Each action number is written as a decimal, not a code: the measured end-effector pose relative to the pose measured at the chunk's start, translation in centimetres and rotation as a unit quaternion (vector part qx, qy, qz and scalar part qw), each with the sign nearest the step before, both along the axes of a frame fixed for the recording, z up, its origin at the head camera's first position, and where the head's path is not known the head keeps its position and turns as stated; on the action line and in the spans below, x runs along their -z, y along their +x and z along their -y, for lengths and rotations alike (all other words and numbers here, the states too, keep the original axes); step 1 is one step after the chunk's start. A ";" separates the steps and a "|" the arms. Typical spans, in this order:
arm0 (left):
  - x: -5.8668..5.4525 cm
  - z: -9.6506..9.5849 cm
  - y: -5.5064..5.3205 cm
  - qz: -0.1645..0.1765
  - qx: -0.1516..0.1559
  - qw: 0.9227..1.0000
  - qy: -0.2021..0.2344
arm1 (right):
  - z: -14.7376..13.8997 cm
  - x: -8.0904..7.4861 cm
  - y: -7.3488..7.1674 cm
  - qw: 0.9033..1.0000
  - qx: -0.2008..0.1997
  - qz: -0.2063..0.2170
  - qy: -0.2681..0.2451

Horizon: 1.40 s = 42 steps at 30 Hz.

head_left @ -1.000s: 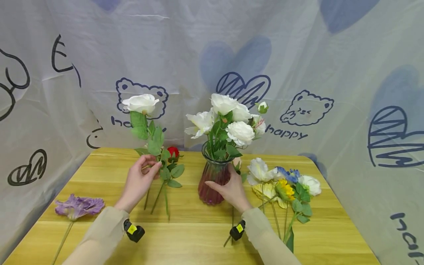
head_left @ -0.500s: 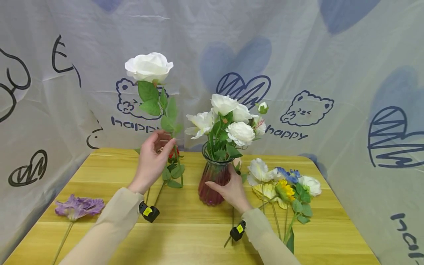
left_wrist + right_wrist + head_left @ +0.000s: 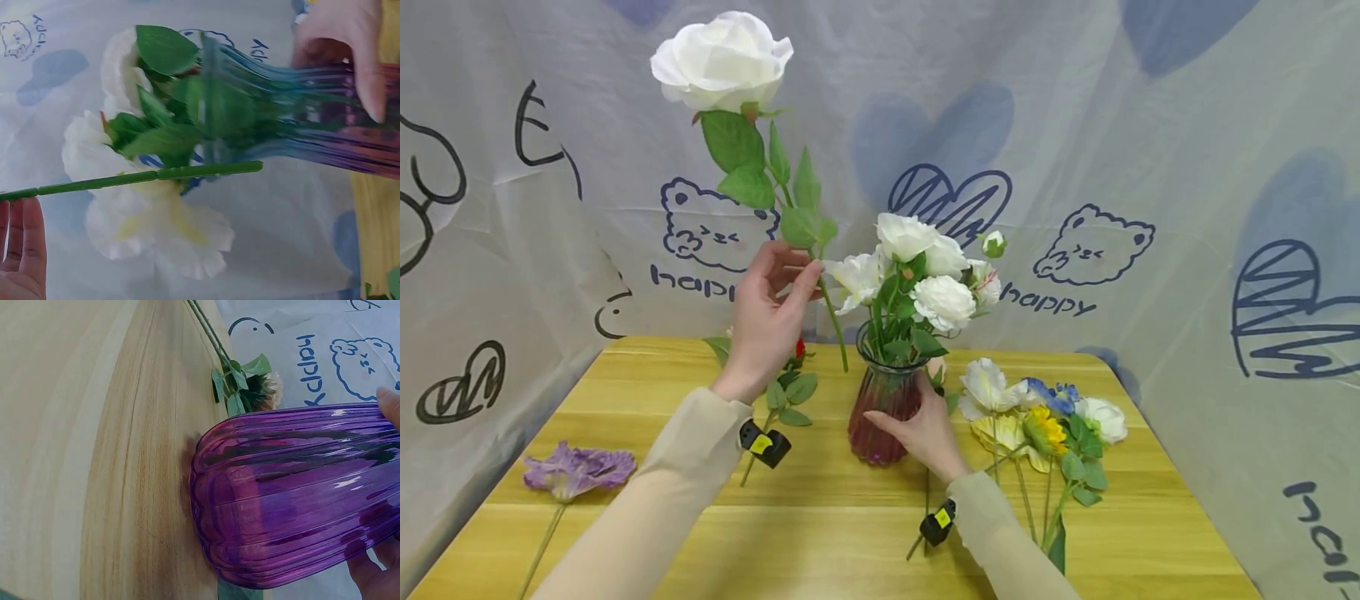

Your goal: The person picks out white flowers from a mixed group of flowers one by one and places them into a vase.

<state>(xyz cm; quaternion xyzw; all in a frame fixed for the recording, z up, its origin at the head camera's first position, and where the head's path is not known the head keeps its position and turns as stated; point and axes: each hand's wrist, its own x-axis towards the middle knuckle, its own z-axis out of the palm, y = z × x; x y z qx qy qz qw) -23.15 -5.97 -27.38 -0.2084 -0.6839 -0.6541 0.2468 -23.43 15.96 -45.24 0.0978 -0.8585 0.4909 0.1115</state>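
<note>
A large white rose (image 3: 722, 62) with green leaves is held up by my left hand (image 3: 767, 321), its stem pinched between thumb and fingers. The lower end of that green stem (image 3: 112, 181) hangs just left of the vase mouth, apart from it. My right hand (image 3: 928, 429) grips the ribbed glass vase (image 3: 872, 425) from its right side. This vase is clear bluish at the neck and purple-pink lower down, upright on the table. Several white flowers (image 3: 943, 302) and a small bud (image 3: 994, 244) stand in it, and their stems show through the glass (image 3: 300, 487).
A purple flower (image 3: 580, 471) lies at the table's left. Behind my left arm lies a red rose (image 3: 800, 350), partly hidden, with leafy stems. To the right is a group with a yellow sunflower (image 3: 1045, 429), blue blossoms (image 3: 1056, 396) and white flowers. A printed cloth hangs around the table (image 3: 820, 542).
My left hand has lifted the white rose off the table and carried it up and to the right, toward the vase. The right hand and vase have stayed in place.
</note>
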 end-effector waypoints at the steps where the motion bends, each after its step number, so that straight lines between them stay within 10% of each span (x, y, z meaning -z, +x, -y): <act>1: -0.2 -0.2 0.0 -0.005 0.001 1.000 0.004 | 0.0 0.0 0.0 1.000 0.000 0.001 0.000; 20: -2.0 -2.1 -0.3 -0.055 0.015 0.998 0.030 | 0.0 0.0 0.1 1.000 -0.005 -0.004 -0.002; 42: 2.4 -3.3 -0.8 -0.015 0.005 0.985 -0.175 | -0.1 0.2 -0.1 1.000 0.000 -0.013 0.008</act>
